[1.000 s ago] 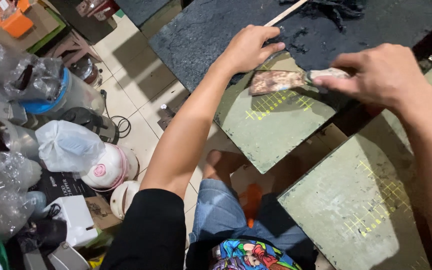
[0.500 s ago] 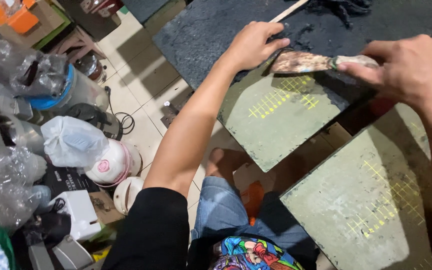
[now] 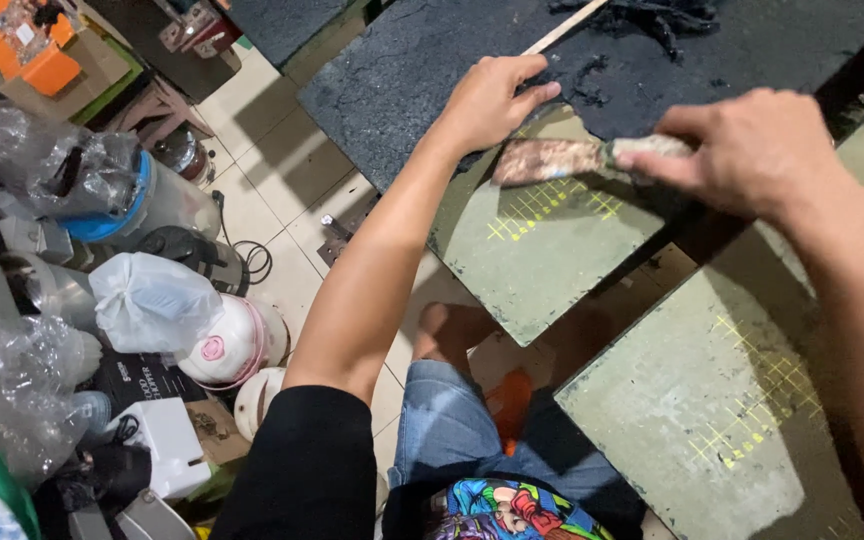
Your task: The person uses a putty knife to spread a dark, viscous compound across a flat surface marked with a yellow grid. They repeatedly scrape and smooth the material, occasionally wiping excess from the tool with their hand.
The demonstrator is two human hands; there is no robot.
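A flat, grimy scraper [image 3: 572, 157] with a rust-mottled blade is gripped at its pale handle by the closed fingers of the right hand [image 3: 752, 150]. The blade is laid on a dull green square mat [image 3: 542, 250] marked with yellow grid lines. The mat's upper corner is pressed by the left hand [image 3: 492, 100], fingers spread flat and empty, just beyond the blade tip, beside rough black sheeting [image 3: 402, 70].

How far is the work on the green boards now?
Done: a black board at the top is fully coated. In hand: the left hand steadies a green board while the right hand draws a scraper along its top edge. Left: that board's green face, and a second green board.
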